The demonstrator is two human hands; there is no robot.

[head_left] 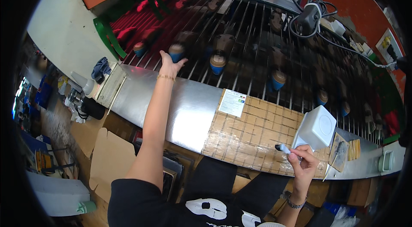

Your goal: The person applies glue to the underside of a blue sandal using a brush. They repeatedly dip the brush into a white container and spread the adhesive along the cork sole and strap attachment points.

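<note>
Blue cup (176, 52) with tan lid sits on the metal roller conveyor (257, 33), far left side. Left hand (170, 66) wraps fingers around its lower body. Looks light, rigid, smooth (probably slippery): grip the sides, not the lid. Right hand (303, 157) pinches a marker (283, 148) beside 1 white box (317, 126).

Person wears a black short-sleeved top (137, 205) with a white graphic print (208, 207) on the front. Both forearms bare. Thin gold chain bracelet (165, 77) at the left wrist. Silver metal link bracelet (295, 204) at the right wrist. No gloves on either of the hands, no rings that I can make out.
</note>
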